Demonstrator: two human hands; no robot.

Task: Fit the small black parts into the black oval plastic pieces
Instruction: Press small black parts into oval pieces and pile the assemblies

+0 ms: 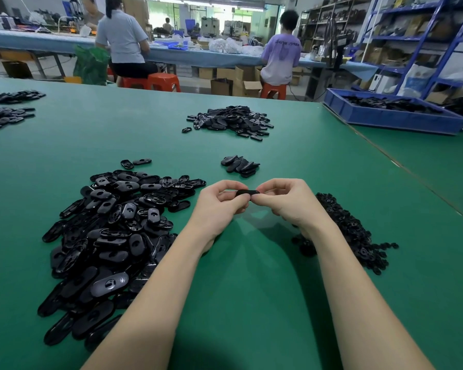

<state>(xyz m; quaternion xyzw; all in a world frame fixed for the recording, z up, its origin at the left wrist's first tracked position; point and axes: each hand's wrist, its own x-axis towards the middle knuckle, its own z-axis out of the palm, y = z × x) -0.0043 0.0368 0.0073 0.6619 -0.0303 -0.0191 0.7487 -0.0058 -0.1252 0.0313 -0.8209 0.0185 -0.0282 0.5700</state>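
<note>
Both hands met at frame centre over the green desk (pixel 251 276): left hand (pixel 219 204) and right hand (pixel 286 201) each had a pinching grip on an end of one black oval piece (pixel 247 193), held edge-on just above the surface. Whether a small part was already seated in it could not be told — fingers hid the middle.

Supply piles flanked the arms: large heap of oval pieces (pixel 110 236) at lower left, heap of small black parts (pixel 350 231) at right, partly behind the right forearm.

Small cluster of ovals (pixel 241 165) just above the hands, probably finished ones; larger mound (pixel 230 121) further up centre. If so, a fair batch was done, yet the lower-left heap was big — much work left, by my judgement.

Blue bin (pixel 390 116) upper right held more black pieces.
</note>
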